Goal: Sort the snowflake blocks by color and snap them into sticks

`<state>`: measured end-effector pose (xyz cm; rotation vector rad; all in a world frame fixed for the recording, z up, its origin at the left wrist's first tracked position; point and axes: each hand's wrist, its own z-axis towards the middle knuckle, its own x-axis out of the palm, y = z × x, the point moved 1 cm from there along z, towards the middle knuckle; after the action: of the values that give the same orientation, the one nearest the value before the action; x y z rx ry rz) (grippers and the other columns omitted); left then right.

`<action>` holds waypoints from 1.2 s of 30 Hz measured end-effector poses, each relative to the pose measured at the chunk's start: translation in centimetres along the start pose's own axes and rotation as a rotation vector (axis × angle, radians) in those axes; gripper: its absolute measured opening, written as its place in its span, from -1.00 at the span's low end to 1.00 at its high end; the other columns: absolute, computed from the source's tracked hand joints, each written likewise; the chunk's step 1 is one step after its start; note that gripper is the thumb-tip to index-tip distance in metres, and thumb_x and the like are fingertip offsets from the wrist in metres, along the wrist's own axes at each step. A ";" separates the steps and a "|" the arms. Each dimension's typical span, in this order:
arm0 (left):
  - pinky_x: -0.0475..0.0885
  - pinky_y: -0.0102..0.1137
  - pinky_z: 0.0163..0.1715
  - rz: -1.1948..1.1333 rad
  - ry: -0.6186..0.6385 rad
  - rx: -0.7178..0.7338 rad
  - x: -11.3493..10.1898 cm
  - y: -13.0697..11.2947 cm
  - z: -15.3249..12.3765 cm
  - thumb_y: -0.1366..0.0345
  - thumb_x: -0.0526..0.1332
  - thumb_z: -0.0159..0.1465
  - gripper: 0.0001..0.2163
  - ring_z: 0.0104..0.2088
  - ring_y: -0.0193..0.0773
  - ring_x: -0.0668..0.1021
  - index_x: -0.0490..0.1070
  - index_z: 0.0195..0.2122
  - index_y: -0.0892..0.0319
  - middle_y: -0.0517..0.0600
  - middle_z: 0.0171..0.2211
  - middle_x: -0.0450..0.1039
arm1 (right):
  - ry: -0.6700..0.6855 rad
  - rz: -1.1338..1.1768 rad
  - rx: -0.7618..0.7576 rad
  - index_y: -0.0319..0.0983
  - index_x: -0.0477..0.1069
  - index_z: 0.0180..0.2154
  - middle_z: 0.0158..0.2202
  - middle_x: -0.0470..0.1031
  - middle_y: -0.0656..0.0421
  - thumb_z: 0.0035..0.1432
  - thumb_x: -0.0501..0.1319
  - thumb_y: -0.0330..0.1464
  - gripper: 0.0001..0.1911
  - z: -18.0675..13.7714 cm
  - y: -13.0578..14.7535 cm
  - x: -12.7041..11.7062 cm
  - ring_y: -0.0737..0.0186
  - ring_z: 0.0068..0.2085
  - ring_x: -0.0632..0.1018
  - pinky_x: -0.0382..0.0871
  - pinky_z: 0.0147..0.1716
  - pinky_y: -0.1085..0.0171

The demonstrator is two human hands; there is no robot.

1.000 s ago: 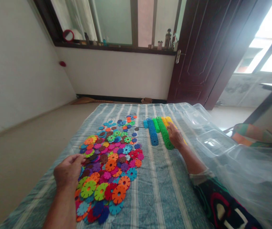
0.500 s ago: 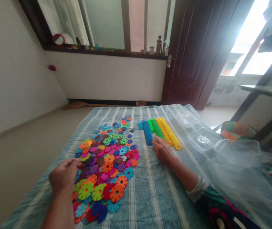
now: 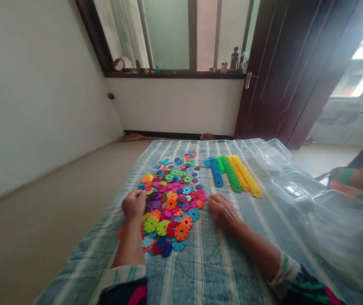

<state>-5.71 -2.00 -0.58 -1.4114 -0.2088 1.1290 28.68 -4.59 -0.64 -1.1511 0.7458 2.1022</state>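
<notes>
A spread of flat, gear-shaped plastic discs (image 3: pixel 171 199) in many colours covers the middle of a blue striped cloth (image 3: pixel 213 262). My left hand (image 3: pixel 133 204) rests at the pile's left edge with its fingers curled; whether they hold a disc is hidden. My right hand (image 3: pixel 222 210) lies palm down on the cloth just right of the pile, fingers stretched out, holding nothing. Beyond it lie stacked rows of discs sorted by colour: blue (image 3: pixel 216 173), green (image 3: pixel 230 173) and yellow (image 3: pixel 247 178).
Clear plastic containers (image 3: pixel 292 186) and lids line the cloth's right side under a clear plastic sheet. A dark wooden door (image 3: pixel 283 72) stands behind, next to a window sill with bottles. Bare floor lies to the left.
My right hand has come back from the sorted rows to the cloth beside the pile. My left hand stays at the pile's left edge. The camera has pulled back and shifted.
</notes>
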 end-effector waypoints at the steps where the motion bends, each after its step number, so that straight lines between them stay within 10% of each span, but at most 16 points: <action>1: 0.38 -0.43 -0.46 0.002 -0.004 0.020 0.0 -0.2 -0.3 0.20 0.18 0.00 -0.78 -0.42 -0.20 0.56 0.52 -0.41 0.19 -0.05 -0.56 0.52 | 0.013 0.025 0.012 -0.24 0.40 -0.31 -0.30 0.41 0.10 0.24 -0.03 -0.52 -0.75 0.0 0.2 0.2 0.21 -0.24 0.39 0.26 -0.12 0.24; 12: 0.40 -0.40 -0.34 0.174 0.055 0.179 -0.3 -2.2 -3.1 0.22 0.09 0.12 -0.75 -0.35 -0.18 0.56 0.54 -0.40 0.18 0.02 -0.45 0.57 | 0.021 0.177 0.053 -0.21 0.40 -0.28 -0.21 0.42 0.08 0.25 -0.05 -0.49 -0.74 0.0 0.0 1.4 0.19 -0.13 0.41 0.29 -0.11 0.24; 22: 0.29 -0.19 0.12 0.498 0.314 0.671 1.6 -6.8 -7.3 0.31 0.16 0.18 -0.73 0.05 -0.09 0.45 0.49 -0.10 0.18 0.13 -0.02 0.48 | 0.001 0.190 0.007 -0.19 0.38 -0.32 -0.25 0.43 0.08 0.26 -0.04 -0.47 -0.75 -0.1 -0.2 1.5 0.17 -0.15 0.41 0.30 -0.12 0.23; 28: 0.16 0.01 0.17 0.595 0.597 0.655 2.3 -7.9 -10.2 0.14 0.13 0.26 -0.67 0.17 -0.06 0.34 0.39 0.03 0.09 0.11 0.16 0.34 | 0.011 0.189 -0.004 -0.20 0.38 -0.31 -0.27 0.41 0.09 0.26 -0.04 -0.48 -0.76 -0.1 -0.1 1.2 0.16 -0.17 0.39 0.29 -0.13 0.22; 36: 0.22 -0.06 0.15 0.557 0.650 0.702 3.1 -9.0 -13.1 0.26 0.05 0.31 -0.70 0.18 -0.07 0.33 0.38 0.03 0.14 0.14 0.15 0.34 | -0.007 0.199 -0.019 -0.19 0.43 -0.25 -0.20 0.44 0.05 0.24 -0.02 -0.48 -0.74 -0.4 -0.6 1.8 0.13 -0.12 0.42 0.31 -0.11 0.19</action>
<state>9.56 -6.43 2.38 -1.1277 1.0041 0.9646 28.54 -4.04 -2.48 -1.1180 0.8695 2.2797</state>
